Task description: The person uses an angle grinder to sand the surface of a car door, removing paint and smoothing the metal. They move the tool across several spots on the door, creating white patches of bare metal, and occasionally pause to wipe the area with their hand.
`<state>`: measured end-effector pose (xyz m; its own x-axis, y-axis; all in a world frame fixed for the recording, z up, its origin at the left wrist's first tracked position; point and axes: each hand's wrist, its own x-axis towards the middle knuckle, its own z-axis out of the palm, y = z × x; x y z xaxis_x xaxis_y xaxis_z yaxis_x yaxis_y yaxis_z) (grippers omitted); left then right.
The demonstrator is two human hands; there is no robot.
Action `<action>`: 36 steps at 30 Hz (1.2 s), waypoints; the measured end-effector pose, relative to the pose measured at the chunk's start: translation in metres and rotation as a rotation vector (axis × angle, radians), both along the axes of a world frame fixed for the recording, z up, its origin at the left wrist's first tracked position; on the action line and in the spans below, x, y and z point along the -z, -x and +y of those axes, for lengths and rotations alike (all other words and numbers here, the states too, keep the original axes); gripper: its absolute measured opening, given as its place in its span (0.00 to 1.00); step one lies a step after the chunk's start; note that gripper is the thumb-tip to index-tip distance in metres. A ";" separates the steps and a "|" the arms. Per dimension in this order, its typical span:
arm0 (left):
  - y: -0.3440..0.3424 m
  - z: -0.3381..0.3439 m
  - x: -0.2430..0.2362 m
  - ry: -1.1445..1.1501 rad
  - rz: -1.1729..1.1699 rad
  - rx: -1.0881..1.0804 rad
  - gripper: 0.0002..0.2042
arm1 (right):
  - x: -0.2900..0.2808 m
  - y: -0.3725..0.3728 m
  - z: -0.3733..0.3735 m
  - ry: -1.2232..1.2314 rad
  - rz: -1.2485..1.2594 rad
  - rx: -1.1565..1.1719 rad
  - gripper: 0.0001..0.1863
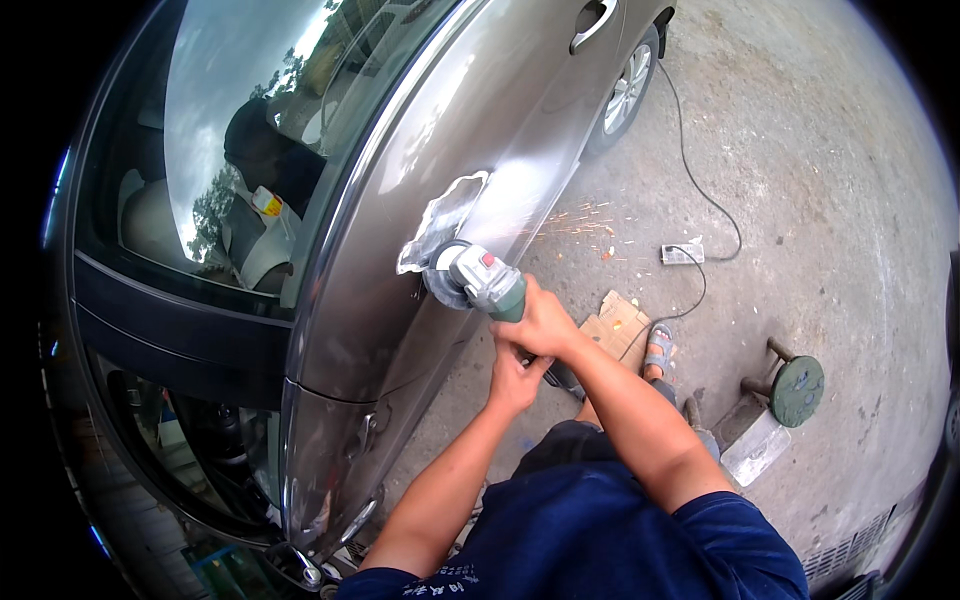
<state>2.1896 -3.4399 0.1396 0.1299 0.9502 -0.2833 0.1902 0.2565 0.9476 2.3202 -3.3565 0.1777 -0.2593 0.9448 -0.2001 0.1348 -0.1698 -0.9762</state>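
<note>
My right hand (pixel 543 326) grips the green body of an angle grinder (pixel 487 275) with a grey head. My left hand (pixel 515 372) is closed around the grinder's lower end, just under my right wrist. The disc (pixel 446 285) meets the brown-grey car door (pixel 395 330) at the lower end of a ground, bare-metal patch (pixel 442 215) with a ragged white edge. Orange sparks (pixel 585 225) spray to the right of the door. The disc's contact point is partly hidden by the grinder.
A power strip (pixel 683 253) with trailing cable (pixel 735 225) lies on the concrete floor (pixel 820 170). Cardboard (pixel 610 325) lies by my sandalled foot (pixel 658 348). A green round stool (pixel 797 391) and a grey block (pixel 755 450) are at the right. A wheel (pixel 628 85) is further along the car.
</note>
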 end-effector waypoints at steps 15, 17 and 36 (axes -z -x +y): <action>-0.013 0.011 -0.015 0.012 0.032 -0.019 0.30 | 0.005 -0.007 0.009 0.011 -0.004 0.019 0.40; -0.013 0.009 -0.012 -0.016 0.003 -0.034 0.31 | 0.006 -0.005 0.006 -0.017 0.009 -0.009 0.41; -0.015 0.010 -0.011 0.021 -0.017 -0.030 0.30 | 0.003 -0.008 0.007 -0.016 0.000 -0.010 0.38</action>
